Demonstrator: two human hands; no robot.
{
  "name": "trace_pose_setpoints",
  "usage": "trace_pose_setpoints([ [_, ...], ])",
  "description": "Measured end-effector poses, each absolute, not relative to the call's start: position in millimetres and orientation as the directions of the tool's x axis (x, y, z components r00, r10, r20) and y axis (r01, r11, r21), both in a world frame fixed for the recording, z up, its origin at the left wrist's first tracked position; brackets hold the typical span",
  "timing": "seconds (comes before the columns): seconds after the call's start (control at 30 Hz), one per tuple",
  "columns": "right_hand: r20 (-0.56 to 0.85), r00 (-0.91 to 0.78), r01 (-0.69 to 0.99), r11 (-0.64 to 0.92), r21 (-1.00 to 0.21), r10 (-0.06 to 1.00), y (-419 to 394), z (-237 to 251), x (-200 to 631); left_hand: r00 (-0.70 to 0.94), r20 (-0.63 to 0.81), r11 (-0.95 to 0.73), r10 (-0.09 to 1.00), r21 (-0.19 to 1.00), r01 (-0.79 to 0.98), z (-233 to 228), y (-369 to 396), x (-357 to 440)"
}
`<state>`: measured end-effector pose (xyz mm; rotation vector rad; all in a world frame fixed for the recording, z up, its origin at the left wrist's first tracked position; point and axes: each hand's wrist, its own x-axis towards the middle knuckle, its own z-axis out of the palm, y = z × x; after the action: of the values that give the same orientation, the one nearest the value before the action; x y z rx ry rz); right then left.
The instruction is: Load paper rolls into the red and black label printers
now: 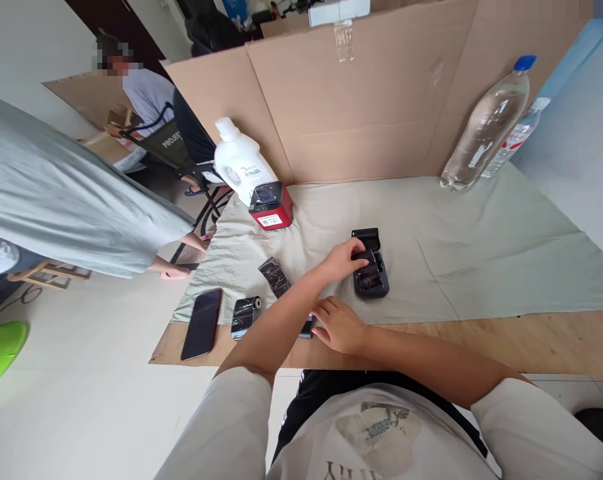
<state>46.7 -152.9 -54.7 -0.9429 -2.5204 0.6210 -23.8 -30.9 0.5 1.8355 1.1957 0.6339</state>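
Observation:
My left hand (pixel 344 259) reaches across to a small black device (pixel 372 283) whose lid stands up at the back. Its thumb and fingers close over the device's upper part, on a black piece by the opening. My right hand (pixel 340 325) rests lower down, near the cloth's front edge, with curled fingers around the end of a small dark object (pixel 306 328), partly hidden by both arms. Left of my forearm are a black marbled strip (pixel 275 277) and a roll of shiny black film (pixel 245 317) with a pale core. A dark phone (pixel 202 323) lies farther left.
A red-and-black box (pixel 271 207) stands before a white jug (pixel 244 160). Two clear bottles, a large one (pixel 488 130) and a smaller one (pixel 518 137), stand back right. A cardboard panel (pixel 361 113) borders the table's back. People are at left, one seated.

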Motion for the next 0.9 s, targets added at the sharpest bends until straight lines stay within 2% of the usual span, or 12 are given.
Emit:
trace_pose_setpoints([
  [0.17,0.444,-0.669,0.418,0.796,-0.439,0.596,-162,-52,112,0.424,-0.021,-0.317,0.905,0.631,0.708,-15,-29,1],
  [0.37,0.652,-0.385,0.596,0.716,-0.364,0.653,-135,-53,164,0.409,0.092,-0.393,0.908,0.529,0.752,-39,-35,0],
  [0.47,0.662,-0.347,0.660,0.674,-0.331,0.665,-124,-59,172,0.261,0.265,-0.369,0.928,0.579,0.727,-48,-28,-7],
  [0.57,0.628,-0.383,0.698,0.658,-0.283,0.677,-122,-66,172,0.075,0.386,-0.346,0.919,0.705,0.619,-54,-17,-13],
  [0.67,0.600,-0.410,0.737,0.637,-0.226,0.687,-125,-72,169,0.110,0.325,-0.339,0.939,0.834,0.435,-58,-14,-17],
  [0.73,0.595,-0.413,0.760,0.621,-0.192,0.690,-129,-73,167,0.160,0.318,-0.356,0.934,0.859,0.368,-59,-22,-19],
  [0.9,0.588,-0.419,0.787,0.600,-0.144,0.692,-133,-72,168,0.234,0.427,-0.487,0.873,0.751,0.446,-62,-64,-22],
])
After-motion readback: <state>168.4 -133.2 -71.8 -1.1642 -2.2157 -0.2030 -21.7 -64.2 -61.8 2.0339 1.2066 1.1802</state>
